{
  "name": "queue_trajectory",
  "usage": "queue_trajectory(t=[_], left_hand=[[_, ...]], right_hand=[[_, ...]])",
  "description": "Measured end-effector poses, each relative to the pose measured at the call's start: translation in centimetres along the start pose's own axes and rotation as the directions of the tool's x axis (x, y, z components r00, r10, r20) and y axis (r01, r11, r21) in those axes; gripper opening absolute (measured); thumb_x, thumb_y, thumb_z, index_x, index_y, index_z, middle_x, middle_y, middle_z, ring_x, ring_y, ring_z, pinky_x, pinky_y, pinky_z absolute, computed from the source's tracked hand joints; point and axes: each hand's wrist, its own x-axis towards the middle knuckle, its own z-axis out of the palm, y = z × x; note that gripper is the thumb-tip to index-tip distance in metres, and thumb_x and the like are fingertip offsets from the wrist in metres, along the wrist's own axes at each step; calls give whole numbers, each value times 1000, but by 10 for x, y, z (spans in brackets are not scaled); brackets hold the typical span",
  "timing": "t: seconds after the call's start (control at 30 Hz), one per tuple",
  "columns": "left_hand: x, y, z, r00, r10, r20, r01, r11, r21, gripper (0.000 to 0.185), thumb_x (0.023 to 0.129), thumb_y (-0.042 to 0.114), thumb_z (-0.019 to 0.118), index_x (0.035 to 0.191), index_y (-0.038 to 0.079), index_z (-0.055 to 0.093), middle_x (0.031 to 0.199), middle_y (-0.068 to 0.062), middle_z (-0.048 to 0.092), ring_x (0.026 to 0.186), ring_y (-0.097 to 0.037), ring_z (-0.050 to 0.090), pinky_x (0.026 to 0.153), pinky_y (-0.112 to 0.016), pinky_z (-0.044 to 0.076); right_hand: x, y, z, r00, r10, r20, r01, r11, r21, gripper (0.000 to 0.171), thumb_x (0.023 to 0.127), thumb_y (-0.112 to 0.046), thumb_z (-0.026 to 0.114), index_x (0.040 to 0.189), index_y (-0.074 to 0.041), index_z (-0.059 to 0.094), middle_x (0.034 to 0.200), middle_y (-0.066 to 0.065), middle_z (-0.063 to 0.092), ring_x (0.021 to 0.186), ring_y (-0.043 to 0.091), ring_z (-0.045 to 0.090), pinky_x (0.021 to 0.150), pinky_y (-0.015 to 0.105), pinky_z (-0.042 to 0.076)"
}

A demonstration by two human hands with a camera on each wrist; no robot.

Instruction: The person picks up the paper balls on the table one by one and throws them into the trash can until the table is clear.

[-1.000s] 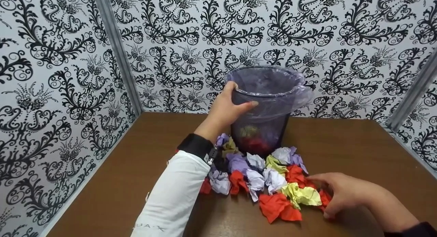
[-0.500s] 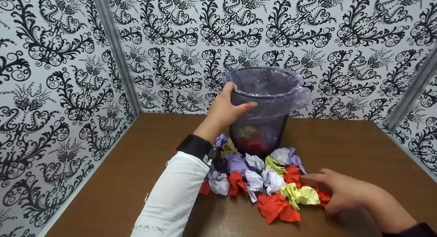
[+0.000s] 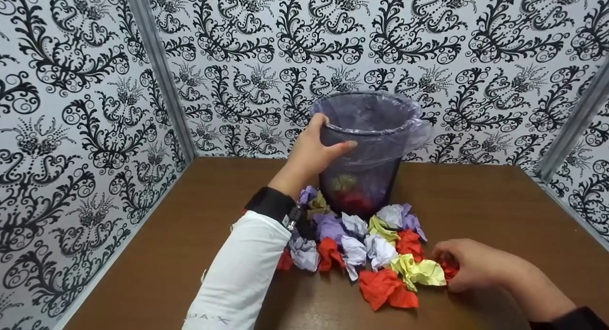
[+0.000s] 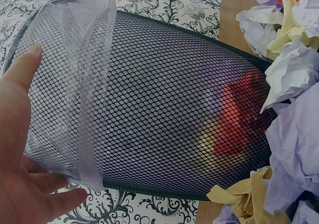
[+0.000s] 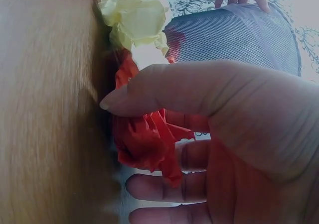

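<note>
At the back stands a black mesh waste bin (image 3: 364, 173) lined with a thin purple bag (image 3: 414, 135); red and yellow paper shows through its mesh. My left hand (image 3: 311, 147) grips the bin's left side near the rim, thumb across the front and fingers round the side, as the left wrist view also shows. On the table at the right, my right hand (image 3: 480, 268) curls round a crumpled red paper ball (image 5: 144, 142), its thumb and fingers on opposite sides. A crumpled yellow paper (image 3: 421, 271) lies just left of that hand.
Several crumpled papers in white (image 3: 380, 251), purple (image 3: 329, 228), red (image 3: 387, 289) and tan (image 3: 318, 204) lie in front of the bin. They spread over the brown table (image 3: 228, 201). Patterned walls (image 3: 238, 73) stand behind and at the left.
The fingers of my right hand have bent in and closed round the red paper ball at the right. My left hand stays on the bin, which has not visibly moved.
</note>
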Motion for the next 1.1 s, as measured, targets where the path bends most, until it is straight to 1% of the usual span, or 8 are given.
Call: queue_trajectory(t=[0.17, 0.47, 0.6, 0.67, 0.77, 0.87, 1.0, 1.1], left_hand=[[0, 1, 0, 1000, -6, 1, 6, 1000, -1, 70, 60, 67, 79, 109, 30, 45, 109, 5, 59, 97, -13, 61, 84, -35, 55], [0, 0, 1, 1000, -12, -2, 12, 1000, -6, 70, 59, 66, 79, 109, 30, 45, 107, 5, 59, 96, -13, 61, 84, -36, 54], [0, -1, 1, 1000, -2, -17, 2, 1000, 20, 71, 59, 68, 79, 109, 32, 45, 105, 6, 60, 95, -13, 61, 82, -35, 54], [0, -1, 1, 1000, -3, -25, 4, 999, 36, 71, 58, 69, 79, 108, 33, 44, 104, 6, 60, 94, -13, 61, 81, -34, 53], [0, 0, 1, 1000, -22, -18, 22, 999, 30, 70, 58, 69, 79, 109, 33, 45, 105, 6, 60, 95, -14, 61, 82, -35, 54], [0, 0, 1, 999, -37, -7, 37, 999, 20, 71, 58, 67, 79, 110, 33, 45, 108, 6, 60, 97, -14, 61, 84, -37, 54], [0, 1, 1, 999, -46, 3, 46, 999, 1, 71, 59, 65, 80, 112, 32, 46, 109, 6, 60, 97, -13, 61, 84, -36, 54], [0, 2, 0, 999, -43, 1, 43, 999, 4, 71, 60, 65, 80, 113, 32, 45, 109, 6, 60, 97, -12, 61, 84, -36, 54]], right_hand=[[0, 4, -2, 1000, 9, -12, -9, 1000, -28, 38, 62, -11, 77, 93, -24, 61, 79, -7, 56, 67, 6, 49, 53, 24, 42], [-3, 16, -7, 992, -17, -127, -10, 977, -213, 35, 60, -25, 83, 92, -24, 70, 84, -5, 52, 76, 13, 47, 63, 26, 42], [-3, 20, -9, 988, -41, -149, 9, 978, -207, 32, 62, -22, 81, 93, -22, 72, 80, -10, 55, 75, 8, 47, 62, 23, 40], [-2, 19, -10, 987, -45, -155, 18, 984, -176, 37, 63, -18, 79, 99, -18, 71, 82, -11, 58, 73, 6, 46, 60, 21, 38], [-3, 18, -10, 988, -27, -150, 8, 992, -124, 56, 65, -14, 77, 119, -12, 65, 87, -8, 59, 74, 5, 49, 61, 21, 41], [-4, 18, -9, 984, -53, -168, 30, 990, -141, 63, 66, -11, 76, 127, -14, 61, 96, -6, 61, 79, 7, 51, 65, 22, 44], [-4, 20, -8, 979, -78, -186, 39, 978, -204, 44, 68, -14, 77, 112, -19, 68, 95, -7, 58, 81, 8, 48, 66, 24, 41], [-4, 21, -8, 980, -75, -186, 36, 979, -203, 35, 68, -13, 76, 101, -21, 67, 86, -6, 53, 76, 8, 45, 62, 23, 37]])
